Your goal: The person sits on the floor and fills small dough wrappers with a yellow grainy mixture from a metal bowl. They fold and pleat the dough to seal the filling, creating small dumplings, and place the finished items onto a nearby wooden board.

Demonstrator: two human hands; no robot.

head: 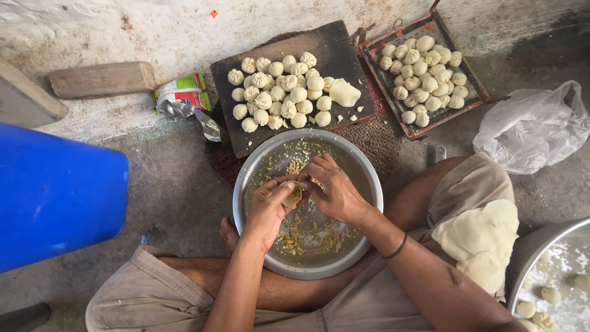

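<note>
Head view: both forearms reach down over a steel bowl [362, 178] smeared with filling. Left hand [265, 209] cups a half-folded dumpling [292, 195], grip pinching it; right hand [335, 192] fingertips pressed on its edge. Finished dumplings [276, 92] sit on a dark board [344, 52] beyond, more in a tray [476, 89].

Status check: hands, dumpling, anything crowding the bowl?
Left hand and right hand both pinching one dumpling. Over metal bowl with filling scraps. Nothing blocking; dark board of finished dumplings beyond.

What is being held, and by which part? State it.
A small pale dough dumpling, cradled underneath by the left hand; the right hand pinches its top edge.
</note>
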